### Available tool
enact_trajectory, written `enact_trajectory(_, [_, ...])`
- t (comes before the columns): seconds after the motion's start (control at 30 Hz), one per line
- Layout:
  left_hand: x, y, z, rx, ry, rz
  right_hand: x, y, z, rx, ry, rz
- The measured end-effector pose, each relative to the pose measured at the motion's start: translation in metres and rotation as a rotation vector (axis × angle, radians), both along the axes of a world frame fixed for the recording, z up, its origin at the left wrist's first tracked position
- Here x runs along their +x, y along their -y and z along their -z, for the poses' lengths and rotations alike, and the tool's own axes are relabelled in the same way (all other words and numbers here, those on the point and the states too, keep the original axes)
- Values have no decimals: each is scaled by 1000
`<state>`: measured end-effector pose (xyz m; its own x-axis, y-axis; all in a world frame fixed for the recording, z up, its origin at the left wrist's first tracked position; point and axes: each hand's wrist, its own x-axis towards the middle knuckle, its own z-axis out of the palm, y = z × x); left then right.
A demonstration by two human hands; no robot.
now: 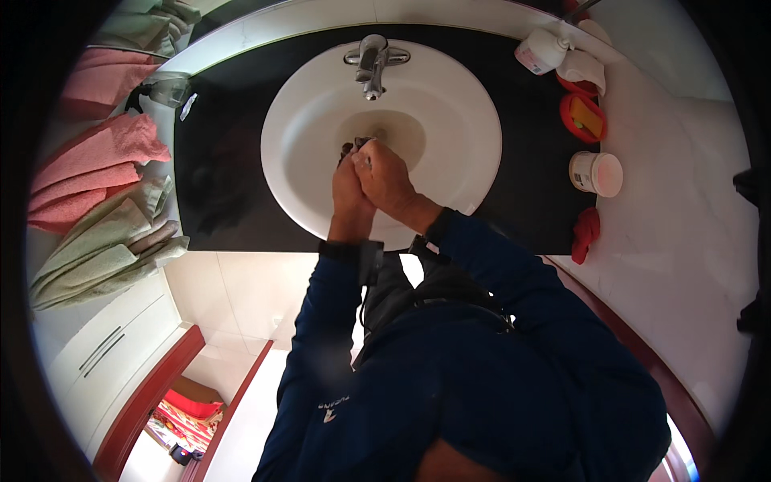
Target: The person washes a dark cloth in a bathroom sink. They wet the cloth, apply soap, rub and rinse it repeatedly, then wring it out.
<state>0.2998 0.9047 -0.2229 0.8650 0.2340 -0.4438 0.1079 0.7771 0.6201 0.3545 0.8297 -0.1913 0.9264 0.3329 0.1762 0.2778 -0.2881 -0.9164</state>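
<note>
Both hands are together over the front left part of a white oval basin (pixel 464 150). My left hand (pixel 349 187) and my right hand (pixel 387 178) are closed around a small, dark, crumpled item (pixel 346 150). Only bits of it show beyond the fingers, so I cannot tell exactly what it is; it may be cloth. Shallow, cloudy brownish water (pixel 406 135) lies at the bottom of the basin, just beyond my fingers. At the back rim stands a chrome faucet (pixel 372 60), its spout pointing toward me. No stream from the spout is visible.
Along the right of the black countertop (pixel 223 150) are a white pump bottle (pixel 538 53), a red dish (pixel 564 114) holding a yellow sponge (pixel 585 118), a white tub (pixel 593 173) and a red cloth (pixel 585 235). Pink towels (pixel 99 162) and pale green towels (pixel 108 247) hang left, near a clear bottle (pixel 171 89).
</note>
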Motion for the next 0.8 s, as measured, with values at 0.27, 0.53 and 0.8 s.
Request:
enact_trajectory(0.27, [-10,-3,-5,558,-66,101,-1,-7,11,-116,-87,-44])
enact_trajectory(0.53, [9,0,-23,-13,85,-114,35,21,40,-462,294,-174])
enact_trajectory(0.8, [1,-20,-42,-403,-79,109,25,26,10,25,-107,-225])
